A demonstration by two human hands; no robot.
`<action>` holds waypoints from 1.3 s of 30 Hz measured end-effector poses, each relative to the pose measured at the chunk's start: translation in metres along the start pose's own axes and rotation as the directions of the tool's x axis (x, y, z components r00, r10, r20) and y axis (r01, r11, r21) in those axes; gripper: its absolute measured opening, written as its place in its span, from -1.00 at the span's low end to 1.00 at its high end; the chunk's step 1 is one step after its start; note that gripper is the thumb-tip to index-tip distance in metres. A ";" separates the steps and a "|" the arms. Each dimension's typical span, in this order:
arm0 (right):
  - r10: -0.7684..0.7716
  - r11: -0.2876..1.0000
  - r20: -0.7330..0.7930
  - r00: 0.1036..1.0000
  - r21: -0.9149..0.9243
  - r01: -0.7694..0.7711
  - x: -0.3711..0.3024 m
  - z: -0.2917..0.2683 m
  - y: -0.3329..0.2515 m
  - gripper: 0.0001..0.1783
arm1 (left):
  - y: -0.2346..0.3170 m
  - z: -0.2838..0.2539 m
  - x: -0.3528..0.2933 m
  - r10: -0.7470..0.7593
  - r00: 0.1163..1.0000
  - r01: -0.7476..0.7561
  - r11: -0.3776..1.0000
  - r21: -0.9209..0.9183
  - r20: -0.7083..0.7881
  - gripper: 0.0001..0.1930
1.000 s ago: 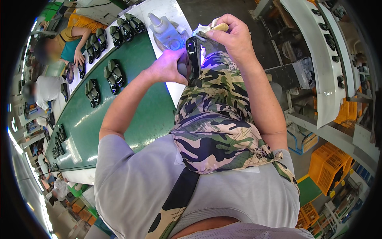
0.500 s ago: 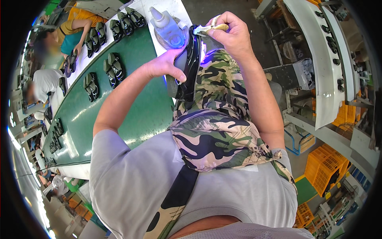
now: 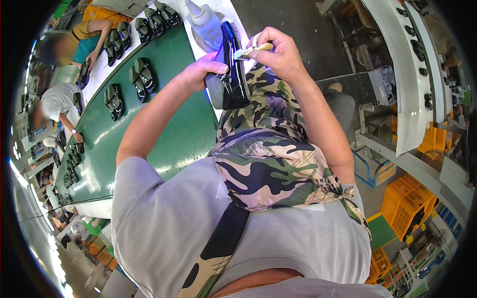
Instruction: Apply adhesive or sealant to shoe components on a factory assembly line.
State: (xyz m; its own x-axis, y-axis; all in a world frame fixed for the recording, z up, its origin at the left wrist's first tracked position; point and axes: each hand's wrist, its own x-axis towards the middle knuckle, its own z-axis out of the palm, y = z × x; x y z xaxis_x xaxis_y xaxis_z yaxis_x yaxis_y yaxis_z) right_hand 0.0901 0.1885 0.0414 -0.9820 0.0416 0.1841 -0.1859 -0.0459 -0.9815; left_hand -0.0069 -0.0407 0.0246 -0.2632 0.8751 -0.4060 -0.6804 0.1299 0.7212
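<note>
Beside the green conveyor [image 3: 169, 129], left hand [image 3: 201, 73] grips black shoe [image 3: 231, 69]; right hand [image 3: 278, 52] pinches cloth [image 3: 251, 49].

Bright, even light is filling the scene, seemingly from overhead. The fisheye lens is bending straight edges, and a black rim is ringing the round picture. The green conveyor belt [image 3: 184, 134] is catching soft pale sheen. Glare is streaking along the glossy black shoe [image 3: 232, 64], with a faint violet glow showing beside it. The centre is staying sharp, while small things toward the rim are shrinking and smearing. One face at the upper left is blurring out. Shadows are lying soft and short.
</note>
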 end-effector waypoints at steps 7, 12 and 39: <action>0.112 0.994 0.067 0.991 -0.026 -0.110 -0.016 -0.003 -0.001 -0.78 | -0.011 -0.007 0.005 0.104 0.984 -0.112 0.993 -0.041 -0.147 -0.35; 0.068 0.995 0.104 0.992 -0.074 -0.060 -0.026 -0.015 -0.004 -0.76 | -0.017 -0.014 0.013 0.155 0.978 -0.169 0.981 -0.093 -0.140 -0.34; 0.370 0.812 -0.496 0.786 0.584 -0.014 -0.057 -0.020 0.012 -0.77 | -0.016 0.017 0.046 0.502 0.824 -0.542 0.834 -0.104 -0.261 -0.26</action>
State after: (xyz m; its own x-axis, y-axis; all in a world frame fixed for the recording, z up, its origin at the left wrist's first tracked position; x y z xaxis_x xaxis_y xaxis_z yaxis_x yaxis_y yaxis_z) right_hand 0.1449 0.2058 0.0179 -0.8244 0.5103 -0.2449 -0.1561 -0.6209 -0.7682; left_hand 0.0032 0.0051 0.0038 -0.7374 0.6649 -0.1188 -0.4963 -0.4142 0.7630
